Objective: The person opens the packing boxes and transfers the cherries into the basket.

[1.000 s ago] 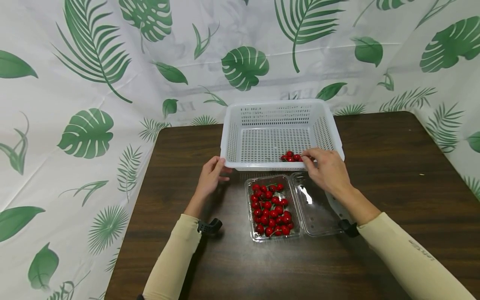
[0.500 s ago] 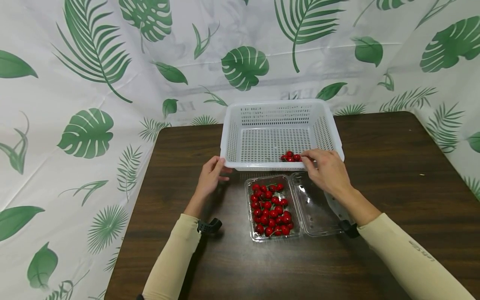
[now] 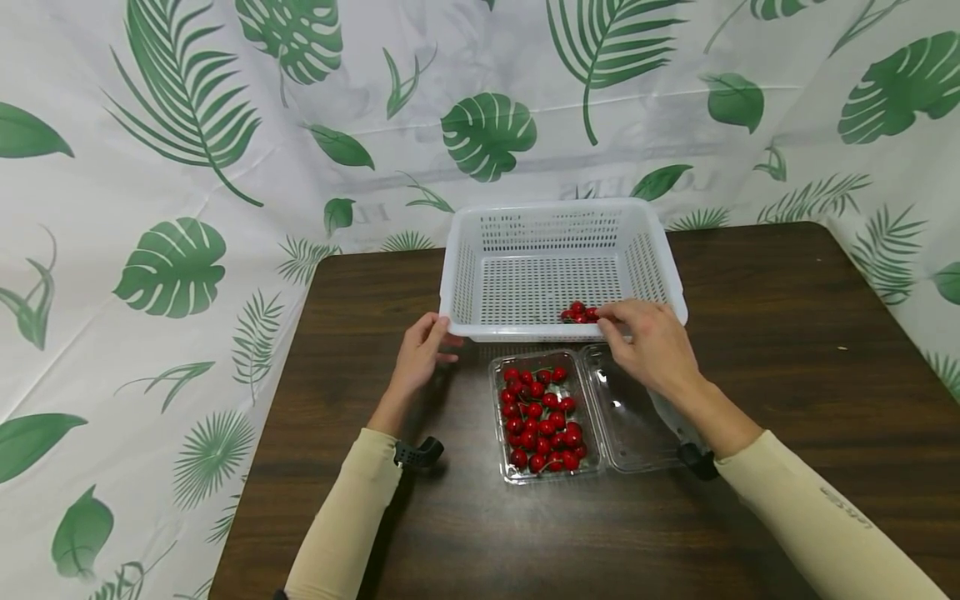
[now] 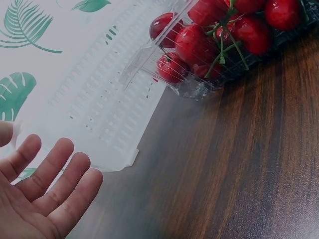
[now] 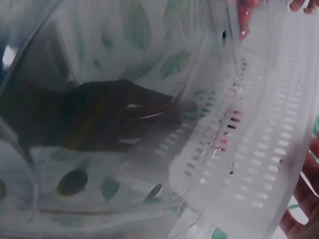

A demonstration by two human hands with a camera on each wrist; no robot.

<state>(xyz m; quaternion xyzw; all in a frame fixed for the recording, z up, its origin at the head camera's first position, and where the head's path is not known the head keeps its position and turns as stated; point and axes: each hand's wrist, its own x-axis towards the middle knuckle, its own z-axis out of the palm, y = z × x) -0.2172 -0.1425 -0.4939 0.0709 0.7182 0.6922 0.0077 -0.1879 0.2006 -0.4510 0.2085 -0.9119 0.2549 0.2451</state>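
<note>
My left hand (image 3: 417,354) is at the front left corner of the white plastic basket (image 3: 551,332), its thumb on the rim. In the left wrist view the fingers (image 4: 59,191) of this hand are loosely extended. My right hand (image 3: 656,346) reaches over the front right rim. Its thumb and index finger pinch a red cherry (image 3: 592,313) beside several others on the basket floor. In the right wrist view the hand's fingers (image 5: 305,191) show only at the right edge. In front of the basket lies an open clear clamshell box (image 3: 498,417) full of stemmed cherries (image 4: 197,42).
The box's clear lid (image 3: 630,421) lies flat to the right, under my right forearm. All stands on a dark wooden table (image 3: 420,533). A white curtain (image 3: 300,167) with green leaves hangs behind the table's far edge.
My right hand has shifted slightly left toward the cherries in the basket. The left hand, the basket and the box have stayed in place.
</note>
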